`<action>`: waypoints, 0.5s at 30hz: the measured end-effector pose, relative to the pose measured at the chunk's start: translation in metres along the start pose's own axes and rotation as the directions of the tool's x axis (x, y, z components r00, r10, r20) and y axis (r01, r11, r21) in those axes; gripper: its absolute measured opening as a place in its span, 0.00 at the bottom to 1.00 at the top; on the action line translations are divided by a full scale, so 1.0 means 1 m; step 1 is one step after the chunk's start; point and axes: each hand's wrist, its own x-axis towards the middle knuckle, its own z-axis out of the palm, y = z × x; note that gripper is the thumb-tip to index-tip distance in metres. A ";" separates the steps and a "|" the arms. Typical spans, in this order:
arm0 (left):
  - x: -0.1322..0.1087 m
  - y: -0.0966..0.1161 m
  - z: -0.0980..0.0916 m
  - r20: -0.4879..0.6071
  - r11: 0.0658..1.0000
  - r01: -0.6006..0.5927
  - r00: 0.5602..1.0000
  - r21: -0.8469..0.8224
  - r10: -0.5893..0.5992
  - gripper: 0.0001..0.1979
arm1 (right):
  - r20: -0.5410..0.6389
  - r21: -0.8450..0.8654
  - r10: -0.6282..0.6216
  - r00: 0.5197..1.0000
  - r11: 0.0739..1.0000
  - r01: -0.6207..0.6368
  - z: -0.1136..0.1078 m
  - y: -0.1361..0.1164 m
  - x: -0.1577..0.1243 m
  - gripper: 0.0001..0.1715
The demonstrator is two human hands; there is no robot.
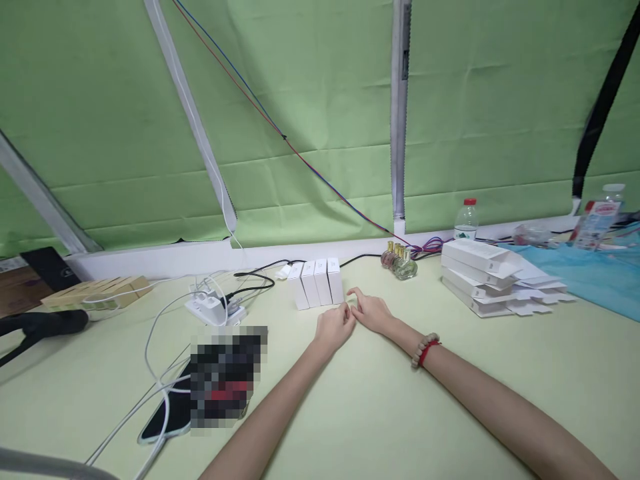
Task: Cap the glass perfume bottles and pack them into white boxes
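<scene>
Several narrow white boxes [316,283] stand upright side by side near the middle of the table. My left hand [334,327] rests on the table just in front of them, its fingers curled in, with no object visible in it. Close beside it on the right is my right hand [371,312], its index finger stretched out toward the rightmost box and the other fingers bent; nothing shows in it. The two hands nearly touch. Small glass bottles with gold tops [404,265] stand behind and to the right. Flattened white boxes [480,277] lie stacked at the right.
On the left are a white power strip [213,310] with cables, a phone [167,417], tan boxes [107,293] and a black object [45,327]. Behind the white stack stands a red-capped bottle [466,220]; blue sheeting [600,273] lies at the far right.
</scene>
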 end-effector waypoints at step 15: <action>0.000 0.001 0.001 0.023 1.000 -0.005 1.000 0.020 0.005 0.09 | -0.217 -0.137 -0.130 0.968 0.985 0.102 -0.036 -0.027 0.014 0.36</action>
